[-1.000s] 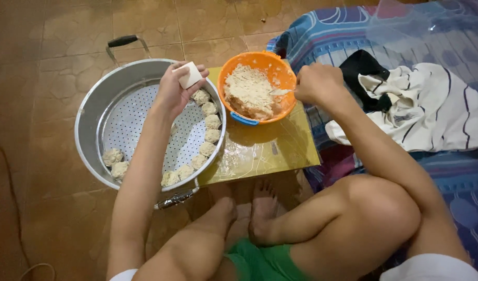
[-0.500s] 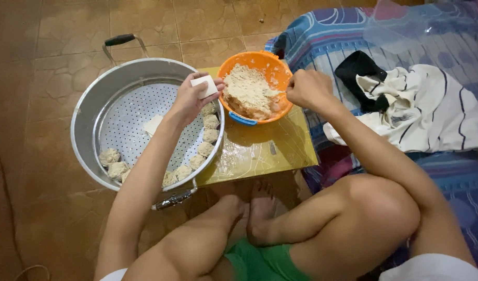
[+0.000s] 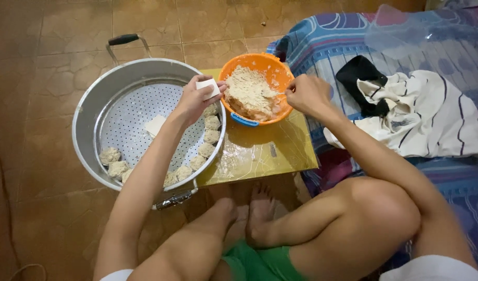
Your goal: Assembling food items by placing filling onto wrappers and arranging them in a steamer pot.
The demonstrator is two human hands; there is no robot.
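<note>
Two hands working between an orange bowl of pale filling and a steel steamer pot.

The left hand is hovering over the pot's right rim, its grip pinching a small white wrapper just beside the bowl — a second ago it was holding that wrapper lower over the perforated tray, and it has been lifting toward the bowl since. The right hand is staying at the bowl's right edge, grip pressed together around a utensil handle that is dipping into the filling. The bowl is sitting on the far edge of the yellow worktop. Formed dumplings are lining the tray's right and near rim — unchanged — and a loose white wrapper is lying mid-tray.
</note>
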